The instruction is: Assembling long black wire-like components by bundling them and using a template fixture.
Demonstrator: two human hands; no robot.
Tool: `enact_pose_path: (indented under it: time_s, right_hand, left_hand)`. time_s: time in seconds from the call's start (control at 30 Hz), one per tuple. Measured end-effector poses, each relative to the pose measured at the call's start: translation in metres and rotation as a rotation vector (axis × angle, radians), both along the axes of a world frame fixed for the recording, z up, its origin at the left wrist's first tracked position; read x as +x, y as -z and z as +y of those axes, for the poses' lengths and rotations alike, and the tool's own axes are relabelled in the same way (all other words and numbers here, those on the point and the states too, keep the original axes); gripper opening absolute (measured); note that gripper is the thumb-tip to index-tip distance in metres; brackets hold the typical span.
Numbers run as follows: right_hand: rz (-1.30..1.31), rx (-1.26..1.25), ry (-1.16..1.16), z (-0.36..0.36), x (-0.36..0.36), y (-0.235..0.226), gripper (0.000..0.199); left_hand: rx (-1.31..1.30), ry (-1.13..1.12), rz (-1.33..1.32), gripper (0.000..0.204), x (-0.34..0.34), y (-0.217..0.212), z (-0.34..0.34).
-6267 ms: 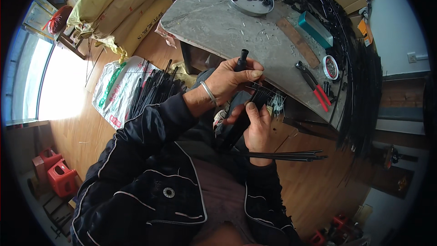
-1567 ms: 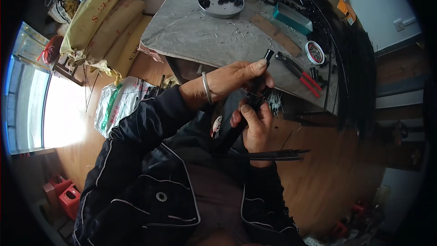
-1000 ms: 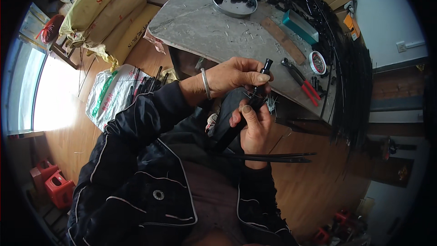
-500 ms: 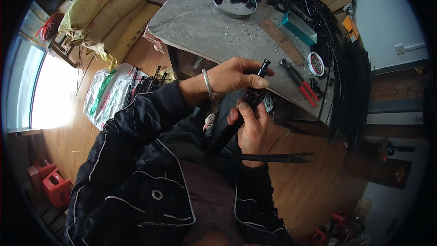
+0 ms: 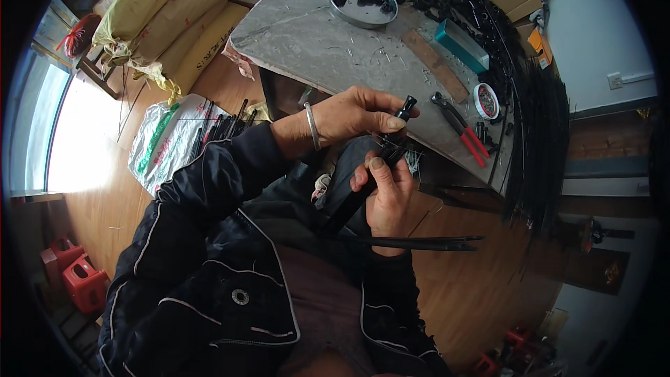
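Observation:
My left hand [image 5: 366, 113], with a silver bracelet on its wrist, is closed on a black knobbed tube end [image 5: 408, 105], pinched between thumb and fingers. Just below it, my right hand [image 5: 388, 192] has its fingers wrapped round a long black shaft-like piece [image 5: 354, 204], which slants down toward my lap. The two black parts nearly meet between my hands; I cannot tell whether they are joined. Short thin wires poke out near that spot. Several slim black rods [image 5: 433, 243] stretch sideways by my right wrist.
On the grey table [image 5: 300, 35] stand a round metal tray [image 5: 363, 21] of black parts, a teal box [image 5: 462, 45], a wooden strip [image 5: 436, 66], red-handled pliers [image 5: 473, 145] and a tub of small metal pieces [image 5: 486, 101]. Black rods [image 5: 537, 146] hang over its right edge. Sacks [image 5: 174, 21] lie left.
My left hand has shifted slightly down and left around the black knobbed end. The right hand keeps its hold on the shaft-like piece, nearly unmoved. The view has shifted slightly.

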State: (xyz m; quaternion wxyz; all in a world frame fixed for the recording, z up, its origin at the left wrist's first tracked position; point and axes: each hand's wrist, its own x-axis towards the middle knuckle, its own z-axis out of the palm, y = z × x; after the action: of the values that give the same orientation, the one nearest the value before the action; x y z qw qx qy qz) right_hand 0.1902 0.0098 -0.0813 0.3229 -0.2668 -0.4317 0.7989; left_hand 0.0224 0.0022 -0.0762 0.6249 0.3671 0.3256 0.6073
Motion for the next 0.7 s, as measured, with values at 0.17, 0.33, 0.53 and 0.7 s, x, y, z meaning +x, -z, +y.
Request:
enact_pose_path:
  time_s: [0.17,0.33,0.53,0.7]
  right_hand:
    - [0.009,0.004,-0.013,0.002,0.001,0.007,0.015]
    - [0.049,-0.035,-0.064,0.007,0.002,0.007,0.021]
    - [0.079,-0.087,-0.103,0.010,0.005,0.010,0.022]
    - [0.082,-0.113,-0.122,0.011,0.004,0.009,0.021]
  left_hand:
    - [-0.017,0.005,-0.062,0.032,-0.001,0.003,0.000]
    - [-0.012,0.028,-0.081,0.032,-0.004,0.003,-0.002]
    - [-0.041,-0.003,-0.086,0.033,-0.001,0.003,-0.004]
    - [-0.035,-0.011,0.005,0.035,-0.004,0.000,-0.006]
